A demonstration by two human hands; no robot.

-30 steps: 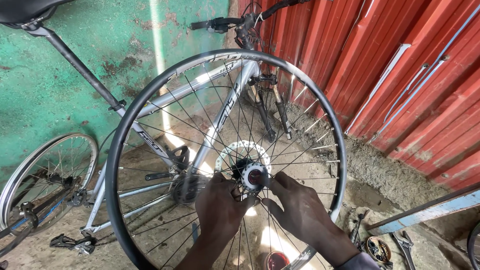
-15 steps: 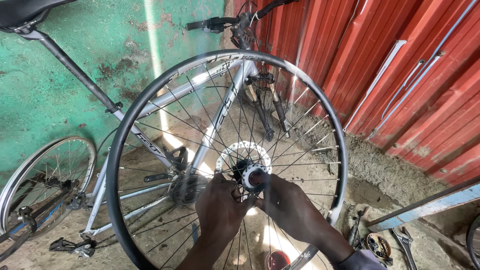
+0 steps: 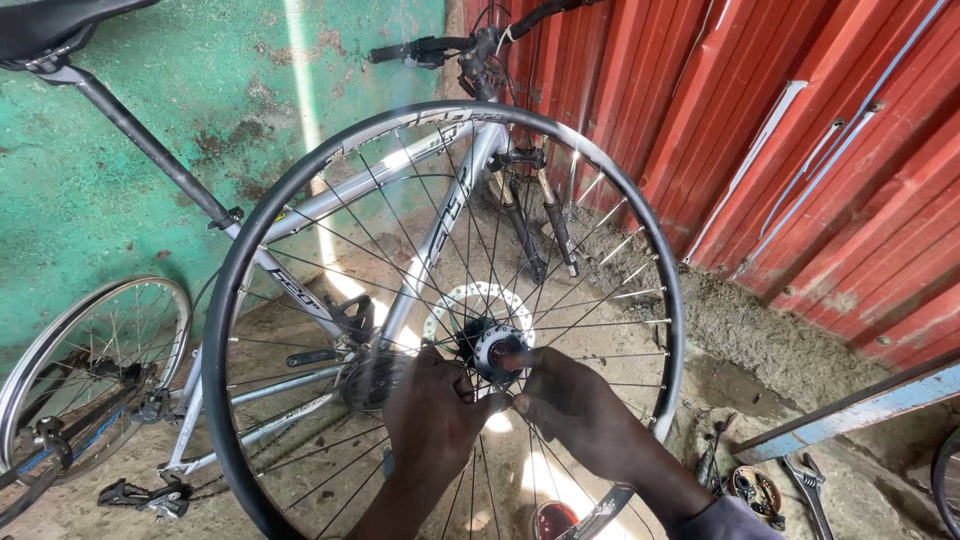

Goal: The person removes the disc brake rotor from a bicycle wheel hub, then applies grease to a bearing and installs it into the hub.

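Spoked black-rimmed wheel (image 3: 232, 300) upright; silver hub (image 3: 490, 345) central, white disc (image 3: 455, 300) behind, possibly attached.

No packages, signs or screens in view. Dark lettering decals (image 3: 452, 212) run along the silver bicycle frame (image 3: 345, 195).

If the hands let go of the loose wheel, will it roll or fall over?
Probably both: the wheel stands upright on a thin round rim, steadied only at its hub by the left hand and right hand. Thin spokes suggest lightness.
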